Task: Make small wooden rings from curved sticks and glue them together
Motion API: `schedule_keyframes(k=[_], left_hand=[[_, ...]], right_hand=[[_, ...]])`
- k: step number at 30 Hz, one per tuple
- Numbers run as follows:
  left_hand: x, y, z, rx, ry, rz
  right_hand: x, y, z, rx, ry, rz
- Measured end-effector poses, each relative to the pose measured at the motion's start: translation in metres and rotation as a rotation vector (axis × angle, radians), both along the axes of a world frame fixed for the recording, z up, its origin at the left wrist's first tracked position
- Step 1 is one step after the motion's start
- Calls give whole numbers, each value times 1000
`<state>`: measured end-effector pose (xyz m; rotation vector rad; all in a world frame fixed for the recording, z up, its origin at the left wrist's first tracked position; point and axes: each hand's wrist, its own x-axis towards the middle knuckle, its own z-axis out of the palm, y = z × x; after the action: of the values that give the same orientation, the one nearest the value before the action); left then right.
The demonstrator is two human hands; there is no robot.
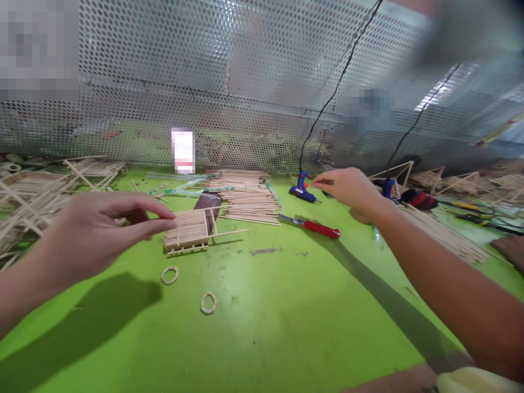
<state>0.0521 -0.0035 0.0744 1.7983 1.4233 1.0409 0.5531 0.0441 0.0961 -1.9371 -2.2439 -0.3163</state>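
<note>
A worker's right hand stretches over a green counter, thumb and index fingertips close together just beside a blue glue gun. The tool lies immediately left of those fingers, its barrel slanting from far left to near right, its handle pointing away from the worker. The right hand is clearly the nearer one; the left hand is well apart, its thumb and index finger pinched on the near-left end of a slatted wooden-stick model, whose long axis runs rightward from the fingertips. Two stick rings lie nearer the worker than the model, and a red-handled knife sits on the near side of the right fingers. Whether the right fingertips touch the gun or hold anything cannot be told (an orange patch blurs the gap). The left fingertips cover the pinched corner, and the right forearm partly hides a second blue tool beyond it.
</note>
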Motion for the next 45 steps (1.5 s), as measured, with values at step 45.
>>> schedule_keyframes(k=[45], left_hand=[[159,50,23,-168,-517,-330]], right_hand=[[-128,-44,16,45,617,381]])
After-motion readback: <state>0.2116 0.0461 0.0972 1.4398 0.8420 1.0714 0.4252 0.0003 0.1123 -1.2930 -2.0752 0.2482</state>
